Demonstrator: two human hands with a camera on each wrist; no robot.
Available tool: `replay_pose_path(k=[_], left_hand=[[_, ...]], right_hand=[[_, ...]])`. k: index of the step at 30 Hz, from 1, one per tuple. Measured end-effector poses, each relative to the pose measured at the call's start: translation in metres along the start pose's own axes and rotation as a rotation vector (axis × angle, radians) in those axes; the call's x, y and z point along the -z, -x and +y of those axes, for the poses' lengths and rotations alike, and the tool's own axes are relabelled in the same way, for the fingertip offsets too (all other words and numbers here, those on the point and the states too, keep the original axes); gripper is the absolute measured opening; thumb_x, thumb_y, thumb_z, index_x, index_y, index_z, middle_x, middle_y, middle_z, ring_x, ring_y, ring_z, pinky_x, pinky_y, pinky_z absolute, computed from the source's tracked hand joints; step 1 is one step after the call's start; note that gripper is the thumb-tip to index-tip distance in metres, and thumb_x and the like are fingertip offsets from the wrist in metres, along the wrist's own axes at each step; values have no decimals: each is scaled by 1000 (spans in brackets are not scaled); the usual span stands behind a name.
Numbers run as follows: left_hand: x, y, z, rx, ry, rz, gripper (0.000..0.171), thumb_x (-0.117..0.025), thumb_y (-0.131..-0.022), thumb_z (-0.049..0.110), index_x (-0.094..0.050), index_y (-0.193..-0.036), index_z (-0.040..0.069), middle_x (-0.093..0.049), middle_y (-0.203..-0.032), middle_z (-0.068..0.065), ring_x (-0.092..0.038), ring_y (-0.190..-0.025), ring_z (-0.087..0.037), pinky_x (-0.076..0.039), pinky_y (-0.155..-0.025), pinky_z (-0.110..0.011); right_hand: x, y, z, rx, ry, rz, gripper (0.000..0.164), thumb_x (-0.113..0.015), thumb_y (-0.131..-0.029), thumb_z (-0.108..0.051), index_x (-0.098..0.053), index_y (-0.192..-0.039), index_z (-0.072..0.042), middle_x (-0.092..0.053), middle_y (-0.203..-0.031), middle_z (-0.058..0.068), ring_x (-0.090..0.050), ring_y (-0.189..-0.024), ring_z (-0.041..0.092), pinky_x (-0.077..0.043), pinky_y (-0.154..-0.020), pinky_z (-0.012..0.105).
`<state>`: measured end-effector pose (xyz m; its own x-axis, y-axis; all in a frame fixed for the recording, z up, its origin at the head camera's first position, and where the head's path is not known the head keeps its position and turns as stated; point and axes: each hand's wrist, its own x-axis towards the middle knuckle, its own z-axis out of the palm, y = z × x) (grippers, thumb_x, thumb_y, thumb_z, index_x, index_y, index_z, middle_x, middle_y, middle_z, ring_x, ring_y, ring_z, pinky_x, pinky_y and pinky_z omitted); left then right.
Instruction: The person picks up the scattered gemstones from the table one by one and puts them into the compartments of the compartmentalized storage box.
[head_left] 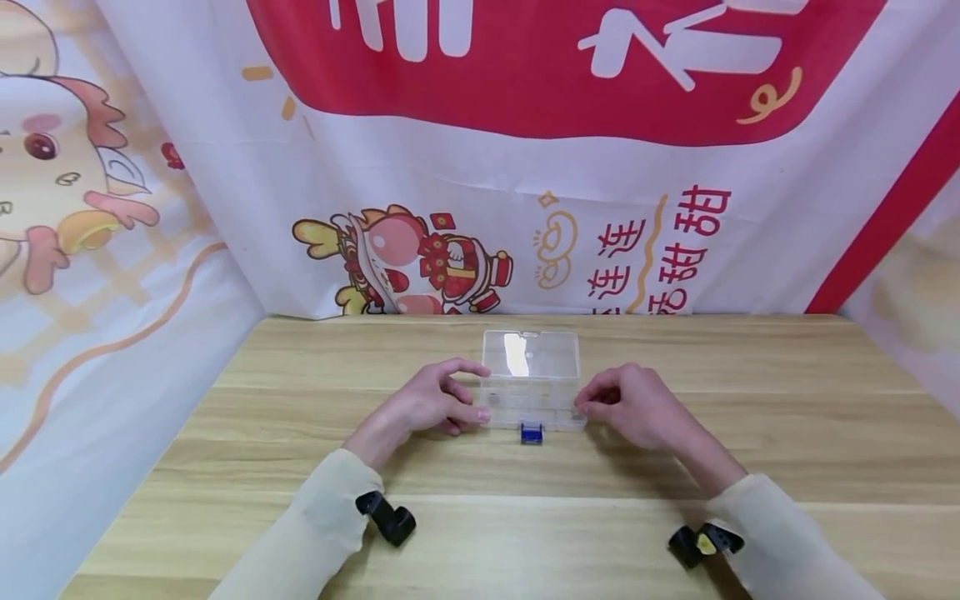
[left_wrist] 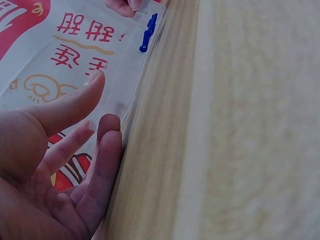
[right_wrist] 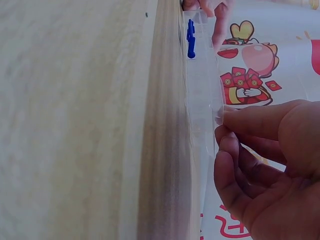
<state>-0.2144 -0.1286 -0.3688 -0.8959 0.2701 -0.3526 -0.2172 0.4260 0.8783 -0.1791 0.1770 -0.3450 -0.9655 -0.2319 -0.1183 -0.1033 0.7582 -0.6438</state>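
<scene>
Clear plastic box (head_left: 531,392) sits on the wood-grain tabletop (head_left: 540,508), toward the back, btwn the two hands. Its lid (head_left: 558,354) is up, on the far side, w/ a bright glare patch; blue latch (head_left: 532,434) juts from the mid of the near edge. Compartments inside; a small greyish bit (head_left: 493,398) shows at the L end, too small to ID.

L hand (head_left: 442,400): thumb & fingers apart, loosely bent, tips touching the box's L end, thumb nearer the front. R hand (head_left: 630,404): fingers curled, thumb & index tips drawn together at the box's R end, near the front corner; can't tell if they grip the wall or some small item. Hands are well apart from each other, one per end.

Both arms in pale sleeves (head_left: 307,525), each w/ a black wrist camera (head_left: 388,518) at the cuff. Bkgd: white printed cloth (head_left: 420,167) behind the table, w/ a big red shape (head_left: 525,92), cartoon figure (head_left: 427,262) & red characters (head_left: 690,242).
</scene>
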Motion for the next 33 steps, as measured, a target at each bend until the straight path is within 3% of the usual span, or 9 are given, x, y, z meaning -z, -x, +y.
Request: replay_pose_path(k=[21,33], left_hand=[[-1,0,0,2,2,-7,55,-90,-86,16,-68,-135,30,-63,-109,-10,-72,-82,-22,-63,-69,-31],[-2,1,0,1,-4,7,54,-89,-87,16,-68,-134,29,-62,-109,-10,-71,-81,-22,-63,-67,-31]], right_hand=[[1,-1,4,14,-10,-7,9,-75,-99,-14,-82,-104,-18,-77,-102,1,-61,-87,19,-52,-76,30],[16,1,14,109,-40,8,8,-78,-97,-19,-83,-104,-18,-78,-102,-1,-64,-89,17,-53,-77,30]])
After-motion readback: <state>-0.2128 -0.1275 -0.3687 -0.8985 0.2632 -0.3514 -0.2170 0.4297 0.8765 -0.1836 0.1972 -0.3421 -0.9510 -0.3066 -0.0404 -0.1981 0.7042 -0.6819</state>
